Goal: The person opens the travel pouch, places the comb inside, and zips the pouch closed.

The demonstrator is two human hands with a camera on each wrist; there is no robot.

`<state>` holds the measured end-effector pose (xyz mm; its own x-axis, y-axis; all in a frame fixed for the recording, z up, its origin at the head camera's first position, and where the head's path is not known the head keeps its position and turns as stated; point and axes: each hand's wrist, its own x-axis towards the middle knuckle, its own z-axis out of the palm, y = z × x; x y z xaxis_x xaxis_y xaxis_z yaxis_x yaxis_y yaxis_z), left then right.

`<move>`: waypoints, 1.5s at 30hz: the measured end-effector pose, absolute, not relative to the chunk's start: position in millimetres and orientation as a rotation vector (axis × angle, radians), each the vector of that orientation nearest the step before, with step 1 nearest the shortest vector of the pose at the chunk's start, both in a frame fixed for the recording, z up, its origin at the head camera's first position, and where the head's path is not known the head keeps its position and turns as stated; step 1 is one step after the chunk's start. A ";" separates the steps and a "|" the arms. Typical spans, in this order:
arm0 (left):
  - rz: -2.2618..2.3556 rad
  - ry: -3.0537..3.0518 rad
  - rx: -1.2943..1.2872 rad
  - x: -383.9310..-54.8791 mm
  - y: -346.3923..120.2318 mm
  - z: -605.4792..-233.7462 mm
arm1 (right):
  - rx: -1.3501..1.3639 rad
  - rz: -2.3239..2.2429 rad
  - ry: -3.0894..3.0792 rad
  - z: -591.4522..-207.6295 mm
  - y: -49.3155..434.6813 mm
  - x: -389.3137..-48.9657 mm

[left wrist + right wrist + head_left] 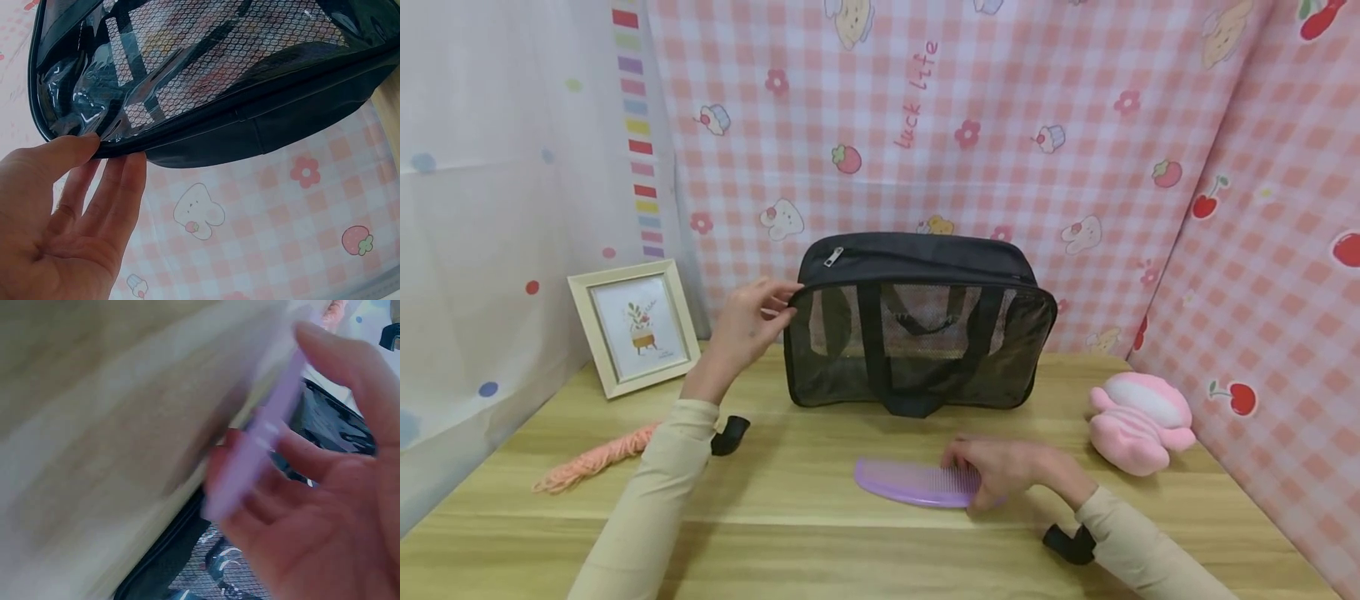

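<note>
Right hand [1006, 469], thumb and fingers partly closed, grips the purple comb [917, 485], which extends leftward from it. Left hand [749, 323] pinches the edge of the black bag [917, 342], standing to its right. Apparent step: picking up the comb; next calls for a steadied bag.

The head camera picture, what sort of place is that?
Probably a decorated indoor corner, maybe a bedroom or a small set: there's a wood-look table, a pink checked backdrop with cupcakes printed on it, and a framed picture.
</note>
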<state>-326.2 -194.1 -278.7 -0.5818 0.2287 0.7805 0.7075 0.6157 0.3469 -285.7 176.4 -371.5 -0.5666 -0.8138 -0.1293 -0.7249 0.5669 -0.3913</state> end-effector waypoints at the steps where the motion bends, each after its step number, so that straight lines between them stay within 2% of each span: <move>1: -0.861 -2.130 -0.733 -326.6 -193.4 -279.0 | -1.269 -0.437 2.515 -371.1 177.3 -285.1; 19: -0.885 -2.148 -0.761 -330.6 -184.6 -274.1 | -1.458 -0.480 2.693 -337.5 195.6 -280.8; 32: -0.875 -2.116 -0.754 -326.5 -192.9 -280.9 | -1.588 -0.558 2.784 -310.9 188.8 -265.7; 37: -0.867 -2.113 -0.747 -325.8 -193.1 -284.4 | -1.722 -0.553 2.845 -282.9 190.0 -259.6; 45: -0.843 -2.095 -0.754 -328.3 -192.9 -283.1 | -1.889 -0.515 2.945 -217.3 193.1 -254.6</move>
